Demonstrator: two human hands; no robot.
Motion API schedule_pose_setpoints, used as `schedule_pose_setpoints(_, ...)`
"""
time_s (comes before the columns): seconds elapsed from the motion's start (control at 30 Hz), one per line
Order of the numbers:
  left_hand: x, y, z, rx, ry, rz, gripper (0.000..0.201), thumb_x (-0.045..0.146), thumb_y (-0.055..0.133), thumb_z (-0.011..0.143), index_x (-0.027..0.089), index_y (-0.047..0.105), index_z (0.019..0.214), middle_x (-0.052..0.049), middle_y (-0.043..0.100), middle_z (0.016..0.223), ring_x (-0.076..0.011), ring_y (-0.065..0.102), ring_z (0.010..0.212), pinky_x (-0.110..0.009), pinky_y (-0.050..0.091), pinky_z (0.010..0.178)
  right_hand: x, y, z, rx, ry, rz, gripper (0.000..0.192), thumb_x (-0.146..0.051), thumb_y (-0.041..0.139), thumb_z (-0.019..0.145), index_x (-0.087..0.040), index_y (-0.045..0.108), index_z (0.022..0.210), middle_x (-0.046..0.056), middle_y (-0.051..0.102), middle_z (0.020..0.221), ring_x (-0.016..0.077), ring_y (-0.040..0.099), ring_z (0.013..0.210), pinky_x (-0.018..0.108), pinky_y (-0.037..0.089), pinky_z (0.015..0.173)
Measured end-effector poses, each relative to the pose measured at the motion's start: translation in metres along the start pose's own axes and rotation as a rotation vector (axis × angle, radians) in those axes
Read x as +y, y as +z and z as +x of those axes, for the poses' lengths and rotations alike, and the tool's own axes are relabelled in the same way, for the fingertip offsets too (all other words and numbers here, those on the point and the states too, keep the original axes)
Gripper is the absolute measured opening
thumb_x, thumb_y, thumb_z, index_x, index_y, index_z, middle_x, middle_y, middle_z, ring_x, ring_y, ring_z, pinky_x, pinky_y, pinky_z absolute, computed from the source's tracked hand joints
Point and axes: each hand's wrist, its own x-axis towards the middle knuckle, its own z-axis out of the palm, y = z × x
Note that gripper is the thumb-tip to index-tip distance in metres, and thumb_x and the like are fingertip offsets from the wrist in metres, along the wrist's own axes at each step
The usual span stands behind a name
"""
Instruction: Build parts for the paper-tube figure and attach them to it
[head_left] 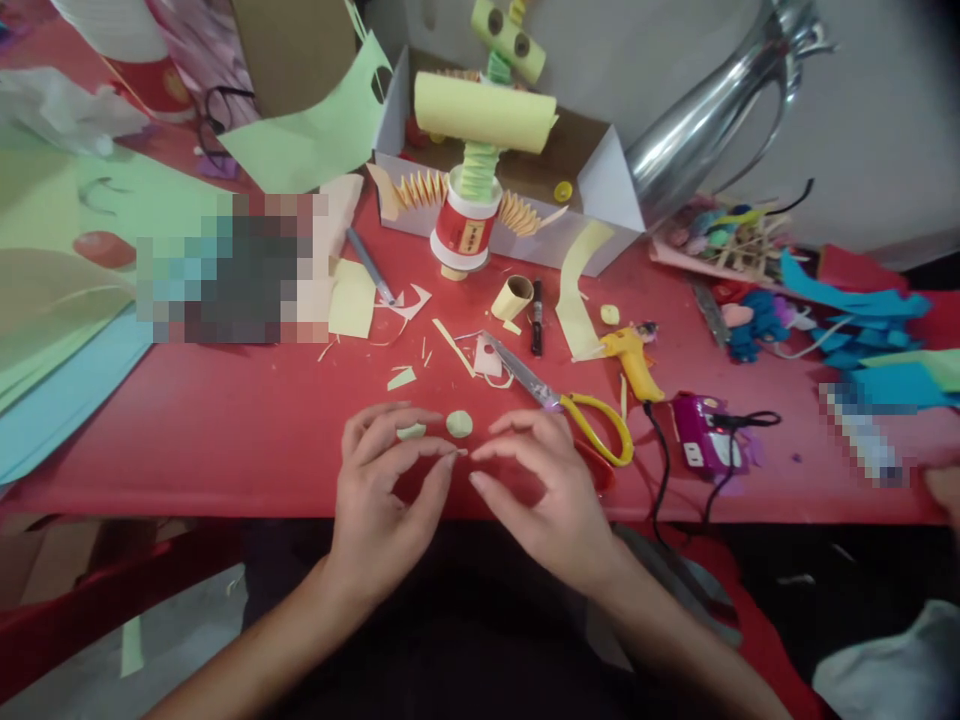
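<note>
Now the left hand and right hand are met fingertip to fingertip, pinched on something tiny; it could be fumbled onto the paper discs just beyond the fingers.

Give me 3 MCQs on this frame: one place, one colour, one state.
1. Where do the scissors lie?
A. beside the right hand
B. in the white box
C. on the blue paper

2. What colour is the glue gun?
A. purple
B. yellow
C. green

3. How is the small green paper disc placed?
A. pinched in the left hand
B. under the scissors
C. flat on the red table, just beyond the fingertips

Answers:
1 A, their yellow handles sit just past the right hand.
2 B, its body is yellow.
3 C, it lies free between both hands.
</note>
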Motion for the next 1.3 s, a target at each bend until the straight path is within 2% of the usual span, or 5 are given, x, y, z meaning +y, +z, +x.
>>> schedule_pose_setpoints(0.37,-0.005,0.009,-0.003,-0.053,-0.071,-0.081,0.008,0.020,0.065,0.087,0.024,0.071,0.088,-0.004,0.068,0.103,-0.0228,0.054,0.103,-0.046,0.048,0.090,0.009,0.013,0.006,0.035,0.057,0.067,0.003,-0.023,0.064,0.089,-0.025,0.067,0.089,0.005,0.059,0.108,0.0232,0.056,0.106,0.042,0.045,0.096)
schedule_pose_setpoints(0.53,-0.014,0.010,-0.006,0.060,0.086,0.205,0.026,0.014,0.064,0.086,0.028,0.071,0.107,-0.006,0.070,0.114,-0.0275,0.055,0.108,-0.050,0.042,0.093,0.021,0.019,0.019,0.095,0.087,0.022,0.006,-0.023,0.059,0.090,-0.024,0.065,0.089,0.006,0.059,0.107,0.0232,0.057,0.104,0.040,0.048,0.090)
schedule_pose_setpoints(0.67,-0.022,0.011,-0.011,0.022,0.234,0.395,0.035,0.012,0.064,0.084,0.030,0.070,0.113,-0.003,0.072,0.116,-0.0304,0.055,0.109,-0.048,0.039,0.086,0.028,0.027,0.028,0.035,0.152,0.073,0.008,-0.024,0.057,0.091,-0.022,0.064,0.087,0.007,0.058,0.107,0.0204,0.059,0.093,0.033,0.051,0.073)
schedule_pose_setpoints(0.93,-0.027,0.013,-0.015,-0.105,0.244,0.393,0.044,0.011,0.059,0.086,0.029,0.065,0.125,-0.002,0.070,0.124,-0.0305,0.056,0.113,-0.048,0.042,0.091,0.028,0.032,0.028,0.006,0.180,0.041,0.007,-0.022,0.059,0.089,-0.022,0.065,0.086,0.007,0.057,0.107,0.0205,0.058,0.093,0.035,0.050,0.078)
schedule_pose_setpoints(1.3,-0.027,0.013,-0.013,-0.104,0.267,0.421,0.041,0.010,0.062,0.083,0.024,0.068,0.120,0.000,0.070,0.124,-0.0333,0.057,0.109,-0.048,0.045,0.085,0.027,0.038,0.029,0.034,0.145,-0.022,0.006,-0.021,0.060,0.087,-0.022,0.065,0.085,0.007,0.055,0.102,0.0230,0.057,0.097,0.040,0.051,0.082)
